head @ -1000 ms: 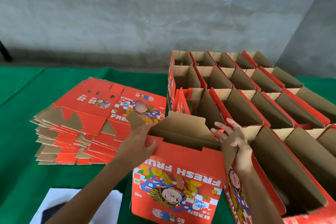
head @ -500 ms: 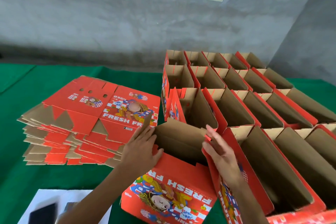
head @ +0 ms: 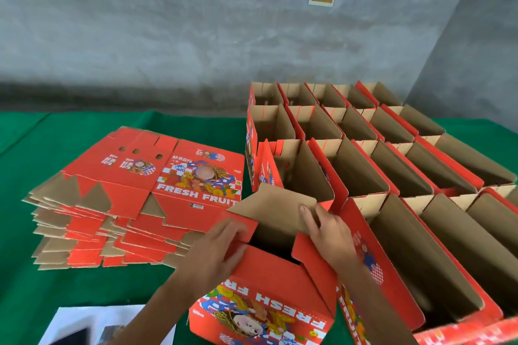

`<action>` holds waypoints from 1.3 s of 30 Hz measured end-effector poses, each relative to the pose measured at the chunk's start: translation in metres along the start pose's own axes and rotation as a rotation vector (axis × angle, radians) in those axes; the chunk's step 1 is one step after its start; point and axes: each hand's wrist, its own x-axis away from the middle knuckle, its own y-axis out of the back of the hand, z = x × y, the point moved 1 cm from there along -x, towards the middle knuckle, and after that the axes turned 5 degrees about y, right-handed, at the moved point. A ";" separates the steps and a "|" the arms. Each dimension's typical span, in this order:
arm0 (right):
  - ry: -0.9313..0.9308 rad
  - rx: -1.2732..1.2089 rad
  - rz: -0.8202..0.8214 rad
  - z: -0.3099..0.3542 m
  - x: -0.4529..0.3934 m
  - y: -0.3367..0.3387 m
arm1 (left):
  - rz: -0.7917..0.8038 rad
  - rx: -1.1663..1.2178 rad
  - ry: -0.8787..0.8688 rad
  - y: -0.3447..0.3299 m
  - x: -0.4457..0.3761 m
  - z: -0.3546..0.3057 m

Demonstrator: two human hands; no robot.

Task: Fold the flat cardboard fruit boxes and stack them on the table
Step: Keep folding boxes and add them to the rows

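A red "FRESH FRUIT" box point(head: 269, 286) stands upside down in front of me on the green table point(head: 56, 288), its bottom flaps partly folded in. My left hand point(head: 215, 252) presses the left red flap point(head: 242, 228) inward. My right hand point(head: 328, 230) rests with straight fingers on the brown far flap point(head: 274, 207), beside the right red flap point(head: 304, 249). A stack of flat red boxes point(head: 126, 204) lies to the left. Several folded open boxes point(head: 364, 165) stand in rows on the right.
A white sheet point(head: 70, 322) with a dark flat object point(head: 73, 337) on it lies at the near left edge. A grey concrete wall point(head: 224, 36) rises behind the table. The nearest folded box point(head: 392, 274) touches the box I am working on.
The left red flap has come up and over the opening under my left hand. My right hand has moved from the right flap onto the brown far flap.
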 end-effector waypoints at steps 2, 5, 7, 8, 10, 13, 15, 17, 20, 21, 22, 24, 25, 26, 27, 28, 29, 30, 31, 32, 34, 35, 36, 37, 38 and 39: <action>0.120 -0.050 -0.072 0.001 0.006 0.002 | 0.019 -0.066 0.034 -0.002 -0.001 -0.002; 0.236 -0.398 -0.026 -0.001 0.024 0.011 | 0.032 -0.052 0.141 -0.003 -0.007 -0.007; 0.142 -0.623 0.011 -0.005 0.036 0.009 | -0.002 -0.026 0.205 -0.005 -0.009 -0.007; 0.095 -0.675 0.017 -0.009 0.040 0.007 | -0.010 -0.004 0.239 -0.006 -0.009 -0.007; 0.093 -0.692 0.046 -0.014 0.045 0.003 | 0.022 0.003 0.302 -0.007 -0.012 -0.005; 0.119 -0.548 0.180 -0.016 0.044 0.004 | 0.120 -0.116 0.314 -0.010 -0.017 -0.001; 0.089 -0.399 0.267 -0.015 0.039 0.007 | 0.143 -0.178 0.344 -0.011 -0.023 -0.001; 0.093 -0.357 0.336 -0.019 0.038 0.009 | 0.144 -0.151 0.377 -0.009 -0.027 -0.004; 0.097 -0.520 0.419 -0.024 0.043 0.003 | 0.184 -0.117 0.321 -0.004 -0.026 -0.003; 0.098 -0.558 0.435 -0.025 0.045 0.001 | 0.197 -0.131 0.298 -0.003 -0.025 -0.003; 0.096 -0.547 0.439 -0.024 0.047 0.002 | 0.204 -0.142 0.290 -0.003 -0.024 -0.001; 0.095 -0.414 0.438 -0.022 0.046 0.003 | 0.216 -0.122 0.313 -0.002 -0.022 0.000; 0.081 -0.348 0.455 -0.021 0.044 0.005 | 0.225 -0.100 0.318 -0.002 -0.022 0.001; 0.056 -0.312 0.480 -0.020 0.043 0.006 | 0.241 -0.076 0.320 -0.001 -0.021 0.002; 0.025 -0.285 0.508 -0.021 0.040 0.005 | 0.256 -0.045 0.326 0.000 -0.022 0.002; -0.003 -0.258 0.523 -0.021 0.038 0.004 | 0.275 -0.019 0.336 0.001 -0.023 0.002; -0.023 -0.225 0.525 -0.020 0.035 0.004 | 0.309 -0.027 0.348 0.001 -0.025 0.001; -0.033 -0.174 0.520 -0.019 0.034 0.003 | 0.358 -0.092 0.352 0.000 -0.027 -0.001; -0.031 -0.096 0.517 -0.016 0.032 0.003 | 0.419 -0.192 0.354 -0.003 -0.029 -0.002; -0.020 -0.005 0.512 -0.013 0.032 0.002 | 0.473 -0.278 0.362 -0.006 -0.030 -0.001; 0.001 0.147 0.484 -0.008 0.031 -0.001 | 0.524 -0.336 0.429 -0.011 -0.035 0.000; 0.017 0.205 0.462 -0.005 0.031 -0.003 | 0.526 -0.343 0.475 -0.013 -0.038 0.000; 0.042 0.256 0.438 -0.003 0.032 -0.006 | 0.520 -0.364 0.516 -0.015 -0.040 0.001; 0.069 0.300 0.416 -0.001 0.034 -0.009 | 0.509 -0.402 0.544 -0.017 -0.041 0.000; 0.083 0.330 0.399 0.000 0.035 -0.011 | 0.496 -0.444 0.554 -0.020 -0.043 -0.001; 0.081 0.340 0.391 0.001 0.035 -0.011 | 0.479 -0.477 0.548 -0.024 -0.044 -0.002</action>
